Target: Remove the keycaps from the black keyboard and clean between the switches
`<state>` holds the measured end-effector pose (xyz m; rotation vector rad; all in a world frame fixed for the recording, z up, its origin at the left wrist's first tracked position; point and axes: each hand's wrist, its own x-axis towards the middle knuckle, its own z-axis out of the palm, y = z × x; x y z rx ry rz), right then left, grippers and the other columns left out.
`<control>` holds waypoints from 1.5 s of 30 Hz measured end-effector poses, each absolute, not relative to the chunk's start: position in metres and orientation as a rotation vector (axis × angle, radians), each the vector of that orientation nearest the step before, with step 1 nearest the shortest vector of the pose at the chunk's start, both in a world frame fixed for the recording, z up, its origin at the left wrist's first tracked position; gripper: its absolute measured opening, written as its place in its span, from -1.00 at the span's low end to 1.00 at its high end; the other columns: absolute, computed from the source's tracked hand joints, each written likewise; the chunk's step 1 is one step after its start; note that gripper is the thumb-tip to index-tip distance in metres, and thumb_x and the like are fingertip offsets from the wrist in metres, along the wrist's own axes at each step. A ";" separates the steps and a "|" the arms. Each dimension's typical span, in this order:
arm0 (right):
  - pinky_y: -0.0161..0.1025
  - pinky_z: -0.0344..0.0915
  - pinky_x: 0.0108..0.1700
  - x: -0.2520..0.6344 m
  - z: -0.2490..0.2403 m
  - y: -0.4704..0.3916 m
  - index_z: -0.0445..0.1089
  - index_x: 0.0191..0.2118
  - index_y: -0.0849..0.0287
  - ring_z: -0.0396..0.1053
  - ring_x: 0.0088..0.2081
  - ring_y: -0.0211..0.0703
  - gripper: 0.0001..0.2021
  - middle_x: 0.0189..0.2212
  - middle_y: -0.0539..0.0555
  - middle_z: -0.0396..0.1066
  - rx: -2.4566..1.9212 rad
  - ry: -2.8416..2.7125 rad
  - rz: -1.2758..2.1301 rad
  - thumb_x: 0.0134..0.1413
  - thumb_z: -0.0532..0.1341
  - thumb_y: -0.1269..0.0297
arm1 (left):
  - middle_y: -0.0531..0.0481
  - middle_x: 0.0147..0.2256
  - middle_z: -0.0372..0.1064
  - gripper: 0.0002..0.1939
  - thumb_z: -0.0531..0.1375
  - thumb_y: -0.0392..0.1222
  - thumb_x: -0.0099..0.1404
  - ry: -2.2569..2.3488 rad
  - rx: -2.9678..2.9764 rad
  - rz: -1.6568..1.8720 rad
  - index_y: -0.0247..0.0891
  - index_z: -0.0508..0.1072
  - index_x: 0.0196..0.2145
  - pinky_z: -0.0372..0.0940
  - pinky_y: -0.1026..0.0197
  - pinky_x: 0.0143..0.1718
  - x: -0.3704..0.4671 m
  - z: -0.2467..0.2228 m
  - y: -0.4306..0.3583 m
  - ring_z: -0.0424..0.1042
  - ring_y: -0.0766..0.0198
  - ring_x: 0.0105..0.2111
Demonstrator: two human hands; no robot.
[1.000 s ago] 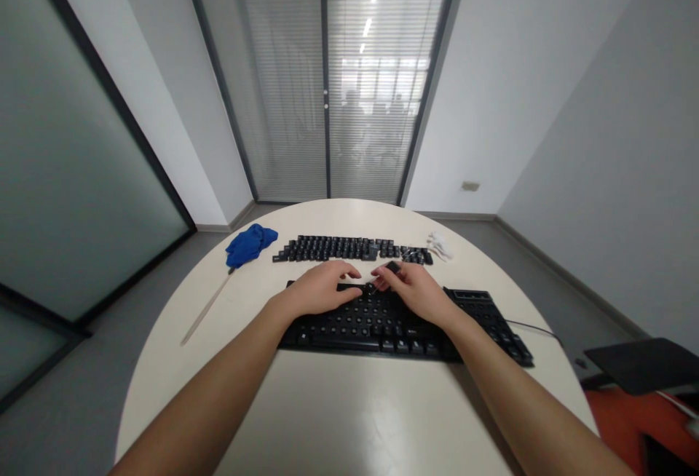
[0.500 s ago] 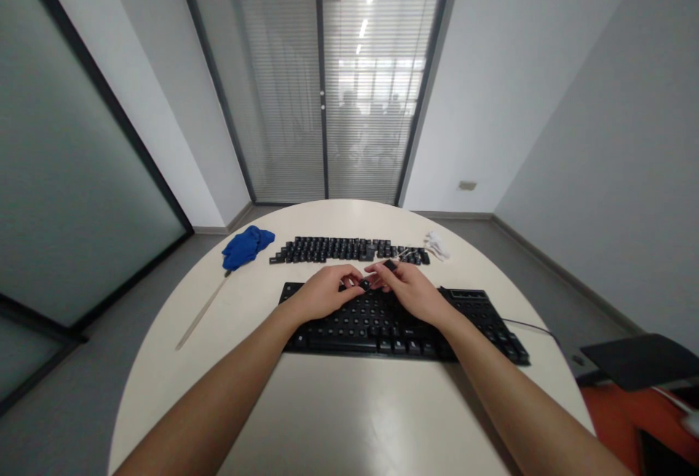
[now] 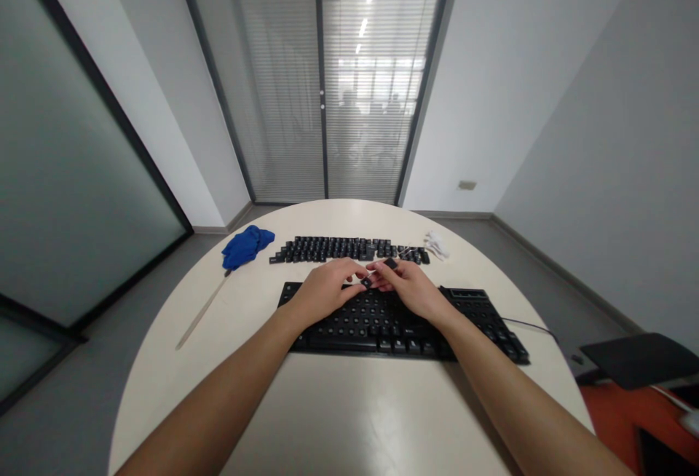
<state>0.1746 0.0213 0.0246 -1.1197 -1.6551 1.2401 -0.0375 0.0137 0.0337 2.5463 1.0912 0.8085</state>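
My right hand (image 3: pixel 413 287) is closed on a wire keycap puller (image 3: pixel 390 263); its small black handle shows above the fingers, and thin pale wires stick out from it. A black keycap (image 3: pixel 366 282) sits at the fingertips between both hands, near the puller's left wire end. My left hand (image 3: pixel 330 288) has its thumb and fingers pinched at this keycap. Beneath both hands lies a black keyboard (image 3: pixel 338 343). Much of its main field shows bare switch posts, while the bottom row and the right-hand block still carry keys.
Several loose black keycaps (image 3: pixel 328 249) lie in rows behind the keyboard. At the left are a blue cloth (image 3: pixel 245 247) and a thin stick (image 3: pixel 202 311). A crumpled white cloth (image 3: pixel 437 244) lies at the back right. The keyboard's cable (image 3: pixel 527 325) runs off the round table (image 3: pixel 245 418).
The keycap between my hands has turned slightly and shows more clearly. My left fingers have shifted a little upward; the right hand stays nearly in place.
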 end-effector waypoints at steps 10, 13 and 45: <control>-0.19 0.45 -0.18 0.174 0.018 0.025 0.51 -0.19 0.23 0.50 -0.32 -0.15 -0.49 -0.36 0.11 0.55 -1.085 -1.606 1.253 0.10 0.22 -0.20 | 0.01 -0.09 0.43 -0.78 0.13 -0.17 0.44 0.956 2.850 0.788 -0.10 0.47 0.00 0.36 0.13 -0.05 -0.041 0.030 0.017 0.40 0.20 -0.07; -0.19 0.46 -0.18 0.174 0.018 0.025 0.50 -0.21 0.22 0.50 -0.32 -0.15 -0.51 -0.36 0.11 0.55 -1.077 -1.611 1.244 0.11 0.22 -0.18 | 0.01 -0.10 0.43 -0.79 0.12 -0.16 0.44 0.937 2.876 0.798 -0.11 0.47 -0.02 0.36 0.15 -0.07 -0.040 0.033 0.016 0.41 0.21 -0.09; -0.18 0.32 -0.18 0.175 0.031 0.019 0.50 -0.22 0.22 0.47 -0.30 -0.09 -0.61 -0.35 0.11 0.57 -1.252 -1.838 0.916 0.30 0.09 0.00 | -0.06 -0.13 0.44 -0.84 0.25 -0.17 0.31 1.811 2.676 0.708 -0.14 0.58 -0.16 0.24 0.04 0.00 -0.065 0.000 0.074 0.31 0.05 -0.07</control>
